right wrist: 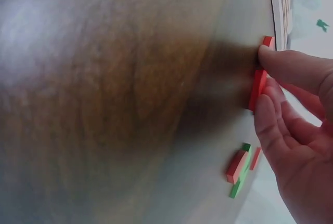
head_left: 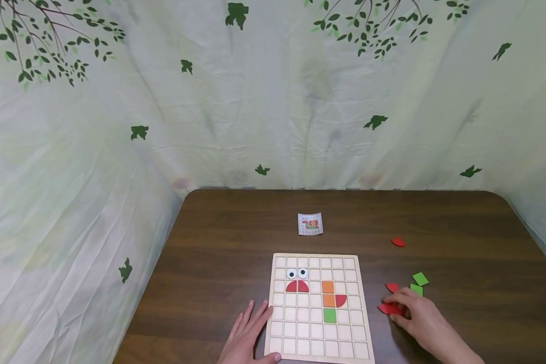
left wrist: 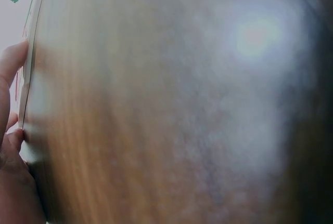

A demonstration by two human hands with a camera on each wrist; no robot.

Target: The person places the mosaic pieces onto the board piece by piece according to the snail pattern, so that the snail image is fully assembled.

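Note:
My left hand [head_left: 247, 336] rests at the lower left of the white grid board [head_left: 304, 332], fingers spread along its side and thumb on the bottom corner. With thumb and fingertips, my right hand [head_left: 420, 316] pinches a red quarter-circle piece [right wrist: 257, 90] at the table, right of the board. Another red piece [head_left: 392, 287] lies just beyond those fingers, beside two green squares [head_left: 420, 279]. On the board sit two googly-eye pieces [head_left: 297, 273], red quarter-circles [head_left: 303, 286], two orange squares [head_left: 328, 287] and a green square [head_left: 329, 316].
A small picture card [head_left: 310, 224] lies behind the board on the brown wooden table [head_left: 227, 227]. A further red piece [head_left: 398, 242] lies toward the back right. A pale curtain [head_left: 273, 101] with leaf prints hangs behind the table.

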